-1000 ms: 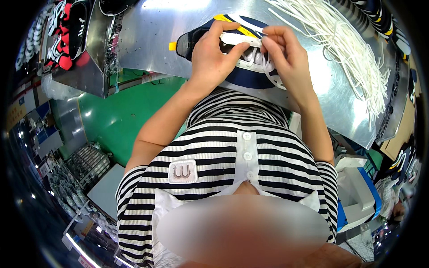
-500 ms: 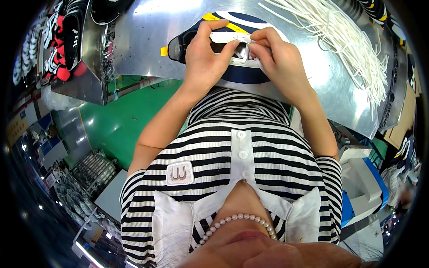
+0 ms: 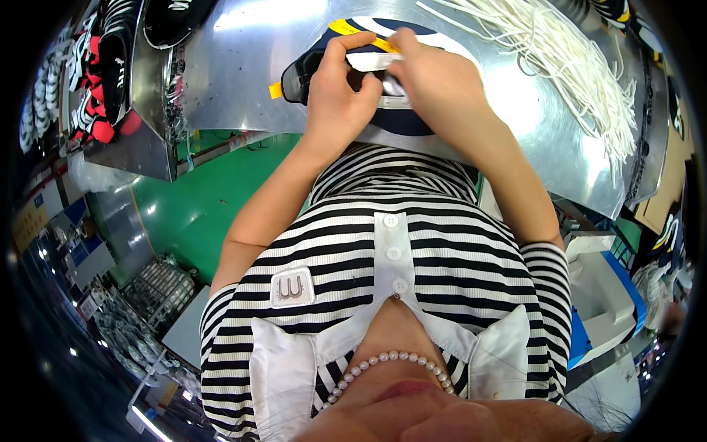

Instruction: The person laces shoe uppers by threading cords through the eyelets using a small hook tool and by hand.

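Observation:
A navy shoe [image 3: 401,124] with white stripes and yellow trim lies on the metal table, its heel and yellow pull tab toward the left. My left hand [image 3: 342,96] grips its near-heel part, index finger curled over the far side and thumb at the opening. White eyelet strips [image 3: 372,62] edge that opening, and something white shows inside it. Over the front half of the shoe is my right hand [image 3: 442,81], its fingers bent at the far eyelet strip. Motion smears those fingertips, and what they hold, if anything, cannot be made out.
A heap of white shoelaces [image 3: 582,81] spreads over the table's right side. The steel table [image 3: 243,81] curves around my front. Black and red shoes [image 3: 103,81] stand at the left, with a black shoe [image 3: 177,18] at the far left edge. A white and blue machine [image 3: 607,302] is at lower right.
My right hand has turned and shifted to the far side of the shoe opening, leaving the near eyelet strip. My left hand keeps its hold nearly in place.

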`<state>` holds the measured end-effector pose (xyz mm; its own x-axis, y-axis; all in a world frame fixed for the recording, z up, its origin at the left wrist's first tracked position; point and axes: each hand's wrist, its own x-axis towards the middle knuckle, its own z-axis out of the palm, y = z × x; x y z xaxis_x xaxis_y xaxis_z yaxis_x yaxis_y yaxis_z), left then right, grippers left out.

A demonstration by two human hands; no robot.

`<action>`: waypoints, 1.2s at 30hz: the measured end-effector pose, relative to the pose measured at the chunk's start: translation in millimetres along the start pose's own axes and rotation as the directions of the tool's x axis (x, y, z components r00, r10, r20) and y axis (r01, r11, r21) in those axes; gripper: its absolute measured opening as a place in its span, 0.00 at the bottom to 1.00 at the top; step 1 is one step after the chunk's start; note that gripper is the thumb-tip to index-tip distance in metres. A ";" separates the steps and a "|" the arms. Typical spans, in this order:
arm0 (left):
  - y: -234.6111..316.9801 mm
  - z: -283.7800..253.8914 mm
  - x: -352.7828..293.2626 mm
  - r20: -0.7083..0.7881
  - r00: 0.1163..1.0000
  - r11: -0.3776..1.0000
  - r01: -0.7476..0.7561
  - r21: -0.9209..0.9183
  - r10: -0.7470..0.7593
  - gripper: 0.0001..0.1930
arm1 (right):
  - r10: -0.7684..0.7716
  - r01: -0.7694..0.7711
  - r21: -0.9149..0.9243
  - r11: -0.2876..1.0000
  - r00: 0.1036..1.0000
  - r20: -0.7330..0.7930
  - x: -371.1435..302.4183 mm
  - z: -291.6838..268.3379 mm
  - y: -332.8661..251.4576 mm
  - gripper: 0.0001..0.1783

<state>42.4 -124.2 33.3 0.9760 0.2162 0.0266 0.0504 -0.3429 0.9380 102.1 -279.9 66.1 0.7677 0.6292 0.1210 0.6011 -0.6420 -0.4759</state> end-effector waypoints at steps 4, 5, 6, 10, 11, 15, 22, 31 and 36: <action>-2.0 -8.3 11.3 -0.053 0.994 0.974 0.078 -0.213 -0.091 0.20 | 0.035 -0.026 0.046 0.999 0.980 -0.198 -28.4 -26.1 14.4 0.10; 1.7 -6.5 13.1 -0.047 0.995 0.973 0.079 -0.217 -0.092 0.20 | 0.106 -0.068 0.174 0.982 0.970 -0.219 -30.9 -25.4 17.8 0.10; 6.0 -4.8 14.4 -0.052 0.994 0.967 0.085 -0.242 -0.100 0.20 | 0.178 -0.104 0.301 0.948 0.956 -0.232 -33.0 -23.1 20.9 0.10; 15.0 -15.2 23.1 0.077 0.970 0.865 0.240 -0.440 -0.230 0.18 | 0.262 -0.208 0.235 0.949 0.938 -0.227 -23.7 8.2 37.5 0.14; 13.1 -22.8 24.3 0.137 0.967 0.846 0.254 -0.468 -0.214 0.18 | 0.266 -0.211 0.239 0.948 0.936 -0.230 -22.5 8.3 40.0 0.14; 30.6 -30.5 10.9 0.096 0.980 0.954 0.192 -0.231 -0.175 0.20 | 0.311 -0.202 0.400 0.894 0.923 -0.228 -31.9 -2.9 43.0 0.17; 44.8 -5.6 3.3 0.307 0.905 0.663 -0.425 0.616 0.295 0.17 | 0.165 -0.110 0.242 0.964 0.962 -0.217 -47.1 -13.3 18.3 0.08; 28.2 -10.4 33.1 0.127 0.834 0.701 -0.525 0.482 0.538 0.10 | -0.024 -0.005 0.445 0.895 0.998 0.061 -79.8 -8.1 8.2 0.08; 59.5 -9.8 17.7 0.154 0.787 0.682 -0.600 0.418 0.598 0.09 | 0.412 -0.282 0.781 0.557 0.911 0.036 -26.3 -5.4 28.9 0.13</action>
<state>60.6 -131.7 93.0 0.8306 -0.1755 0.5284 -0.4626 -0.7457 0.4795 100.4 -317.3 53.9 0.9385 0.3247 -0.1172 -0.0556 -0.1928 -0.9797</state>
